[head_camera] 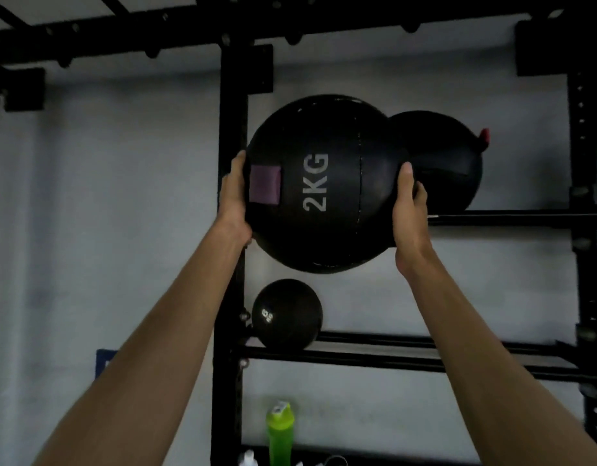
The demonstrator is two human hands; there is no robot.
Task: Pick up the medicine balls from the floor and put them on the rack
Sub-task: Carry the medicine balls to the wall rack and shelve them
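A large black medicine ball [324,136] marked "2KG", with a purple patch, is held up in front of the black rack [233,129]. My left hand [235,200] presses its left side and my right hand [409,210] presses its right side. The ball hangs at the height of the upper shelf rail [512,219], its underside below the rail. Behind it on that shelf rests another black medicine ball [455,163] with a red tag. A smaller black ball [287,314] sits on the lower shelf [425,356] at its left end.
The rack's upright post runs just left of the held ball, and a perforated upright [589,196] stands at the right. A green shaker bottle [279,432] and a white bottle top [248,459] stand at the bottom. A grey wall lies behind.
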